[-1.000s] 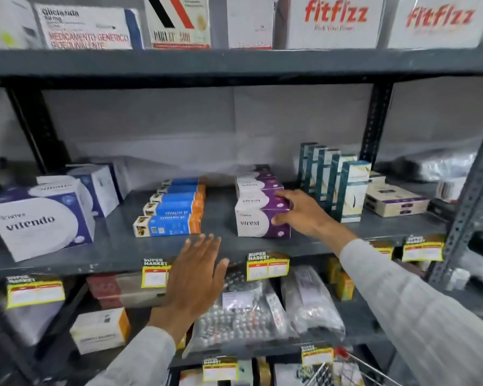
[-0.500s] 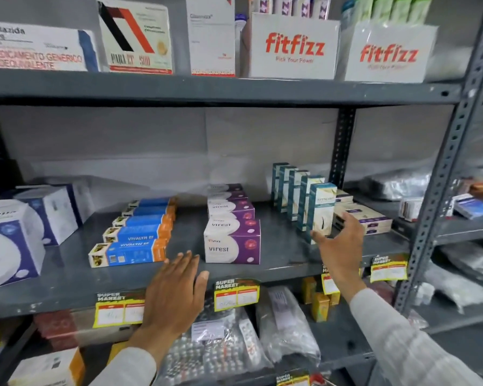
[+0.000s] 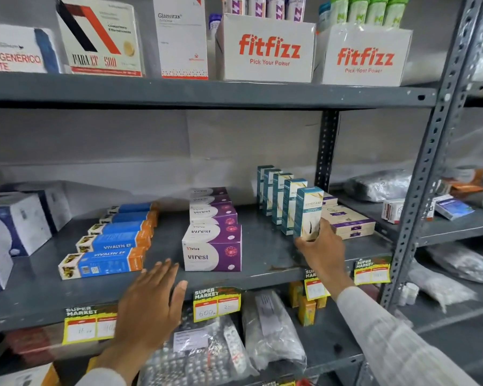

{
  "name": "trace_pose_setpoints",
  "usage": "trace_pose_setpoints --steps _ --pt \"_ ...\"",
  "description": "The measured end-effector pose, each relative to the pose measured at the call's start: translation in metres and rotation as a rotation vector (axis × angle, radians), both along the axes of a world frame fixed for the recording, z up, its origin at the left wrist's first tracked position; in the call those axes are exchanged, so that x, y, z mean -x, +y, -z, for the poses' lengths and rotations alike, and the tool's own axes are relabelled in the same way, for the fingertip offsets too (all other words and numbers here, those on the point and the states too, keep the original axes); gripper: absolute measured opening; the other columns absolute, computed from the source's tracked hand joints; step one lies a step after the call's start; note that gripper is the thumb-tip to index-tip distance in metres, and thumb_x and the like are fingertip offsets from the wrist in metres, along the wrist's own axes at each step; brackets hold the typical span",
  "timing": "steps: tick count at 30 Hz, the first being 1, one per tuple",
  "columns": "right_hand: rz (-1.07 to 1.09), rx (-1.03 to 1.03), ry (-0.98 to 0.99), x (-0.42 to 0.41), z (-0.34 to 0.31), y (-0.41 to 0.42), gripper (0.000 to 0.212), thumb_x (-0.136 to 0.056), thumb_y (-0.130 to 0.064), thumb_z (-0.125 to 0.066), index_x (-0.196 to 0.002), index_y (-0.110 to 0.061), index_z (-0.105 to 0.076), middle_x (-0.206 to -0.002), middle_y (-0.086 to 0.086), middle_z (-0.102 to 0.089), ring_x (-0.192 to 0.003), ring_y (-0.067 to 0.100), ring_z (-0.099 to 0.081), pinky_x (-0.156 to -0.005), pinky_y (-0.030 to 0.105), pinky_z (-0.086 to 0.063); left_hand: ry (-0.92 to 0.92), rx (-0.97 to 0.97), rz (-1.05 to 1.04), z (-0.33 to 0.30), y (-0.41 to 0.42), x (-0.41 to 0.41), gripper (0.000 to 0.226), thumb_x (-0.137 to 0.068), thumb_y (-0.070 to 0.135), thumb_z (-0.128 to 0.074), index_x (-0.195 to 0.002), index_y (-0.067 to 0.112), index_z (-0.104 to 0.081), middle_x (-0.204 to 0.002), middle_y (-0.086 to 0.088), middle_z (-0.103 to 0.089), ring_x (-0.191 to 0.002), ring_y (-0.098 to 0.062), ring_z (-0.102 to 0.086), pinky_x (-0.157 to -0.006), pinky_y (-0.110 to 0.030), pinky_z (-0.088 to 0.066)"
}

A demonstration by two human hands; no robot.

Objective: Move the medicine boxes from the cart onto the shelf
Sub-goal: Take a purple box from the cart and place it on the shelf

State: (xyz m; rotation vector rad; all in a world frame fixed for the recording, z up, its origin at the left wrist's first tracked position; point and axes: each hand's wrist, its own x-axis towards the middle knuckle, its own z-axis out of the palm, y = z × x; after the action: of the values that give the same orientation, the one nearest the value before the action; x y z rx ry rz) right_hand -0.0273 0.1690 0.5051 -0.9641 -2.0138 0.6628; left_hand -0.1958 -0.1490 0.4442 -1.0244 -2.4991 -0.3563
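The right hand (image 3: pixel 319 252) grips the foremost upright teal-and-white medicine box (image 3: pixel 307 211) near the grey metal shelf (image 3: pixel 268 254) edge, while the left hand (image 3: pixel 148 307) hovers open-palmed, empty.

Blue-and-orange boxes (image 3: pixel 112 246), purple-and-white boxes (image 3: pixel 212 246), teal boxes (image 3: pixel 307 210), grey shelf (image 3: pixel 262 246).

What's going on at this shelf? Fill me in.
A person is stocking medicine boxes on a grey metal shelf. The right hand grips the bottom of the front teal box, upright at the head of a row of matching boxes. The left hand hovers open and empty by the shelf's front edge, near the purple Virest boxes.
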Motion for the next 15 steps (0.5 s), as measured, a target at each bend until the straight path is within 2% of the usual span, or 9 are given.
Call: trace_pose_setpoints --steps 5,7,9,11,13,15 --pt "-0.032 0.004 -0.008 -0.001 0.005 0.003 0.047 -0.086 -0.024 -0.077 -0.123 -0.014 -0.05 -0.125 0.006 -0.066 -0.108 0.024 -0.066 -0.057 0.008 -0.031 -0.007 -0.005 -0.005 0.0 0.001 0.0 0.07 -0.103 0.058 -0.018 -0.146 0.014 -0.052 -0.152 -0.005 -0.053 -0.142 -0.021 -0.048 -0.121 -0.04 -0.031" --pt "-0.048 -0.008 0.005 0.0 0.009 0.004 0.05 -0.087 -0.024 -0.077 -0.127 -0.016 -0.049 -0.128 0.005 -0.067 -0.112 0.024 -0.067 -0.063 0.008 -0.037 -0.01 0.0 -0.01 0.0 0.001 0.0 0.071 -0.102 0.059 -0.016 -0.146 0.015 -0.052 -0.153 -0.004 -0.052 -0.143 -0.02 -0.047 -0.121 -0.04 -0.031" --pt "-0.073 -0.017 0.016 0.0 0.012 0.004 0.056 -0.087 -0.024 -0.078 -0.132 -0.017 -0.046 -0.133 0.004 -0.065 -0.118 0.025 -0.066 -0.076 0.021 -0.05 -0.011 0.0 -0.01 0.0 0.0 -0.001 0.072 -0.102 0.059 -0.016 -0.147 0.015 -0.051 -0.153 -0.004 -0.051 -0.143 -0.02 -0.046 -0.122 -0.04 -0.03" --pt "-0.095 0.009 0.015 -0.002 0.012 0.004 0.067 -0.087 -0.023 -0.079 -0.141 -0.017 -0.04 -0.135 0.005 -0.061 -0.122 0.025 -0.063 -0.089 0.035 -0.054 -0.014 -0.004 -0.01 -0.002 0.0 -0.001 0.072 -0.102 0.059 -0.015 -0.147 0.016 -0.051 -0.153 -0.004 -0.051 -0.144 -0.02 -0.046 -0.122 -0.04 -0.03" --pt "-0.068 0.025 0.08 -0.006 0.013 -0.002 0.076 -0.087 -0.025 -0.078 -0.148 -0.018 -0.034 -0.136 0.004 -0.057 -0.124 0.023 -0.057 -0.095 0.04 -0.052 -0.019 -0.004 -0.015 -0.004 -0.001 -0.002 0.071 -0.102 0.059 -0.015 -0.148 0.016 -0.05 -0.154 -0.004 -0.05 -0.145 -0.02 -0.045 -0.122 -0.039 -0.028" --pt "-0.004 -0.066 0.224 -0.011 0.016 -0.018 0.065 -0.09 -0.023 -0.071 -0.146 -0.019 -0.038 -0.135 0.004 -0.054 -0.125 0.023 -0.052 -0.097 0.038 -0.049 -0.028 -0.009 -0.016 -0.004 -0.002 -0.003 0.07 -0.102 0.058 -0.016 -0.148 0.017 -0.05 -0.155 -0.003 -0.049 -0.145 -0.019 -0.043 -0.123 -0.038 -0.027"
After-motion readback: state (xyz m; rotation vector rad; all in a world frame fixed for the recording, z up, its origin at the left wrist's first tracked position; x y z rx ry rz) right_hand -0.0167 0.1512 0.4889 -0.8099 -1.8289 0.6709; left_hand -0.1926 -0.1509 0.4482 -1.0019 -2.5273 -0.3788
